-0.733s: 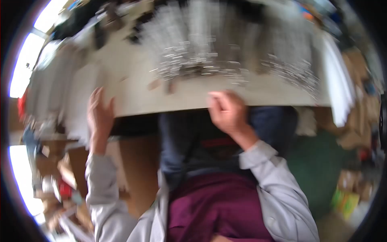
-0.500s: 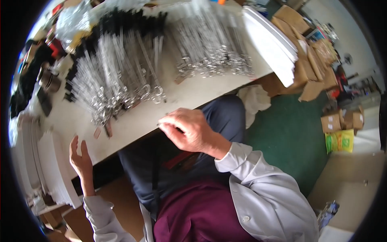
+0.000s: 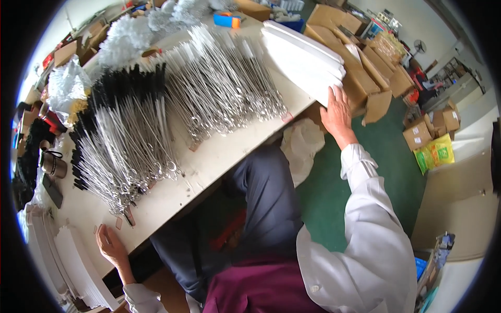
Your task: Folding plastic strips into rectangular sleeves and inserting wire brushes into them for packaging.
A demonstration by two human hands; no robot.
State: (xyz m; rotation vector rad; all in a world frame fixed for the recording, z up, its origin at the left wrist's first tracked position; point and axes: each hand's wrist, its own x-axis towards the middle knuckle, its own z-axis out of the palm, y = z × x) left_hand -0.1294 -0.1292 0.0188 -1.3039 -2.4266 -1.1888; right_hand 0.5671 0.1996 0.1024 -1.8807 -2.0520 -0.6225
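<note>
My right hand (image 3: 338, 116) reaches to the right with its fingers stretched out, and its fingertips touch the near end of a stack of white folded sheets (image 3: 305, 55). By the table's front left edge my left hand (image 3: 111, 247) rests with its fingers curled in; whatever is inside them is hidden. Small brownish tags (image 3: 119, 223) lie just beyond it. Two piles of thin wire-handled brushes with looped ends fill the middle of the white table (image 3: 203, 175): black-tipped brushes (image 3: 128, 135) on the left, pale-tipped brushes (image 3: 222, 86) on the right.
More white sheets (image 3: 78, 266) stand at the lower left. A metal cup (image 3: 53, 164) and a dark flat object (image 3: 52, 191) are at the far left. Open cardboard boxes (image 3: 376, 73) stand beyond the right end. A white sack (image 3: 302, 146) hangs beside my knee.
My right hand has swung from in front of me out to the white sheets, its fingers opening. My left hand has lowered to the table edge and curled. The view has shifted right.
</note>
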